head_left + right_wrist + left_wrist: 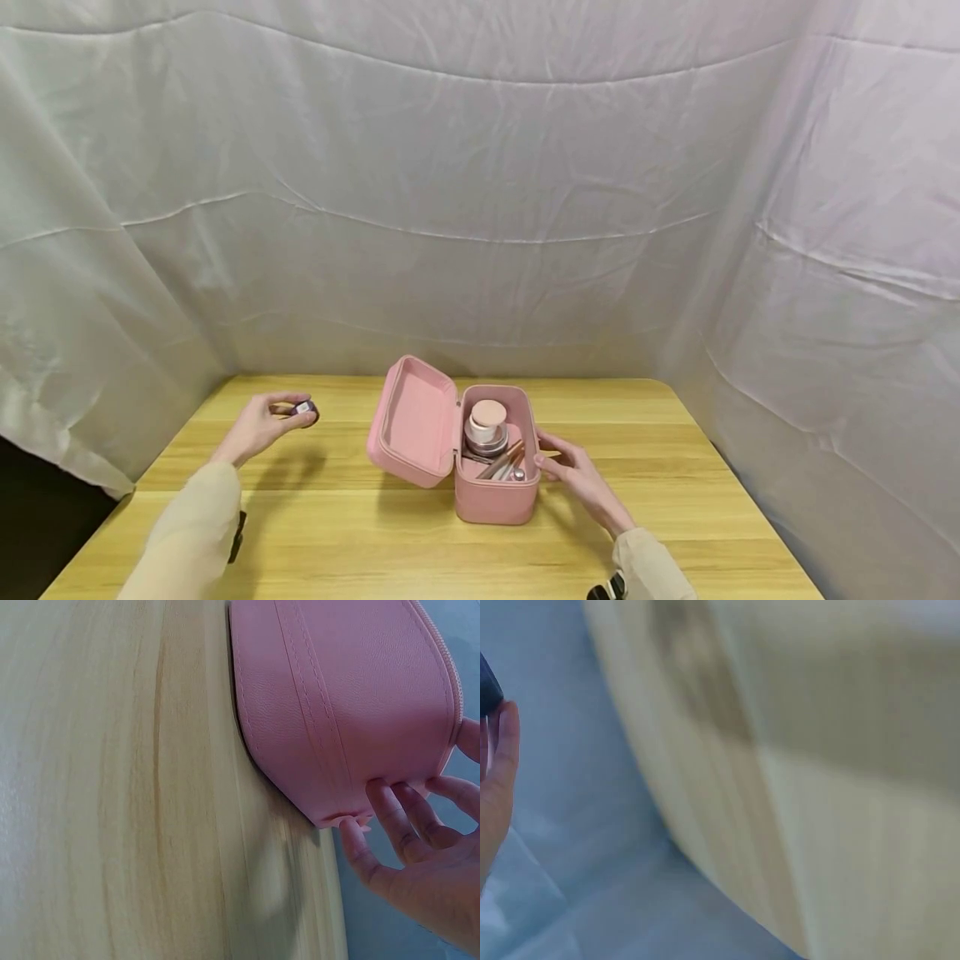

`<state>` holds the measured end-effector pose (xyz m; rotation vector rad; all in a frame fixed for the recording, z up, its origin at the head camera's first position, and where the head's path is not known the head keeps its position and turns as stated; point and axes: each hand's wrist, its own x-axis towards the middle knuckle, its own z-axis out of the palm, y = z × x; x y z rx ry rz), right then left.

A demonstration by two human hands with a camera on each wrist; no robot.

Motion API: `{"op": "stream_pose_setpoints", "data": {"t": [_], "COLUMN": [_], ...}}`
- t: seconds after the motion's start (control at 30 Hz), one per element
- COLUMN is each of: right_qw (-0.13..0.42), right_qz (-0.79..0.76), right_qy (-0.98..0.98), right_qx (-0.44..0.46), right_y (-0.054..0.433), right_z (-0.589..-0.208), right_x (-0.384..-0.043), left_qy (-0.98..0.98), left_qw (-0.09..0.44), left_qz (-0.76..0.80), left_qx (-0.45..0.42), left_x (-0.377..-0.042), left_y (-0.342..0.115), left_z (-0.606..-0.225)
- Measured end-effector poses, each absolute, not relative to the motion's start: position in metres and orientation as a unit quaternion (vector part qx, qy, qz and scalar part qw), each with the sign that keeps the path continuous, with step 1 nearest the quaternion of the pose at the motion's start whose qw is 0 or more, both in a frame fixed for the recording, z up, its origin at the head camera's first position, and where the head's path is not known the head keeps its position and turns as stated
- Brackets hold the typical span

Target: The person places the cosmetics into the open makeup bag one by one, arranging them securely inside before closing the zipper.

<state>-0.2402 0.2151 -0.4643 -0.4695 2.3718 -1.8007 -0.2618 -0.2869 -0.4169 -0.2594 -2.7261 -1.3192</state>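
Note:
My left hand (258, 425) pinches a small dark, purplish object (305, 408) with a pale patch, above the left part of the table. Only its dark edge and some fingers show in the left wrist view. A pink makeup case (497, 502) stands with its lid (420, 421) folded out to the left. Inside are a round cosmetic sponge or puff (489, 412) on stacked round containers, and several slim brushes or tubes (504, 462). My right hand (577, 475) holds the case's right side, thumb at the zipped rim and fingertips against the outer wall (345, 697).
The wooden table (322, 533) has its left, right and far edges in view. Grey-white cloth (480, 208) hangs behind it and along both sides. A dark area (45, 517) lies beyond the left edge.

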Motion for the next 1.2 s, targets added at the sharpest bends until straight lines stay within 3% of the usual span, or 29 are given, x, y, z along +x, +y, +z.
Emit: {"op": "stream_pose_setpoints", "data": {"t": [0.2, 0.77, 1.2], "right_qw": [0.064, 0.063, 0.064], "right_qz": [-0.593, -0.596, -0.597], "right_qy": [0.786, 0.785, 0.785], "right_qx": [-0.159, -0.154, -0.154], "right_y": [0.216, 0.216, 0.216], "right_z": [-0.463, -0.465, -0.465], "right_x": [-0.241, -0.241, -0.241], "left_qy": [-0.897, -0.879, -0.873], "left_qw": [0.092, 0.138, 0.118], "left_qz": [-0.421, -0.437, -0.441], "left_qx": [-0.097, -0.131, -0.173], "left_x": [-0.266, -0.259, -0.255], "left_y": [-0.265, -0.195, -0.136], "left_z": [-0.396, -0.341, -0.331]}}
